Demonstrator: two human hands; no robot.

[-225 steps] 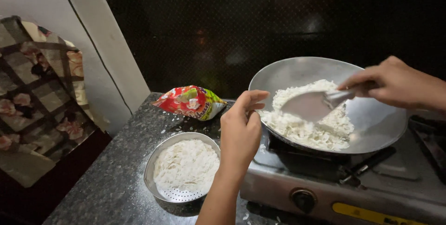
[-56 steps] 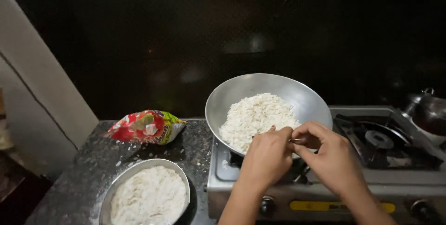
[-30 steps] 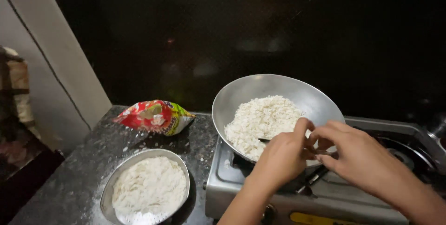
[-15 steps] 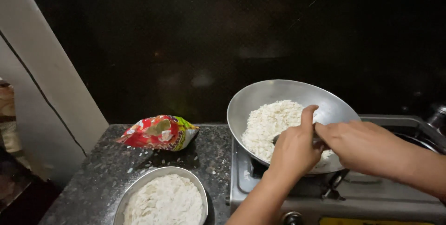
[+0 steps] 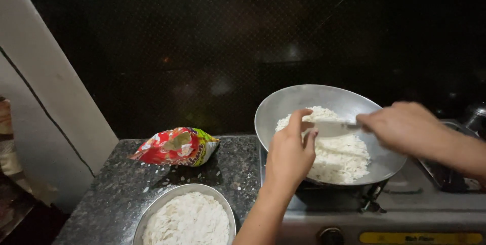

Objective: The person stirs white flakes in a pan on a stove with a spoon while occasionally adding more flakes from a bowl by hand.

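Flattened rice, white and loose, lay heaped in a wide steel pan on a gas stove; such flakes looked light, dry and brittle, likely to scatter or crumble if pressed, and best moved by scooping from beneath rather than pinching. The right hand was clenched around the handle of a pale spatula, whose flat blade hovered across the heap; the tool appeared stiff and light, held near its end with the wrist level and the forearm entering from the right. The left hand reached up over the near rim of the pan, its fingers loosely curled and touching the blade's tip, gripping nothing firmly; its forearm rose from below. On the speckled dark tabletop to the left stood a steel dish of more white flakes; a crumpled red and green packet lay just behind it.
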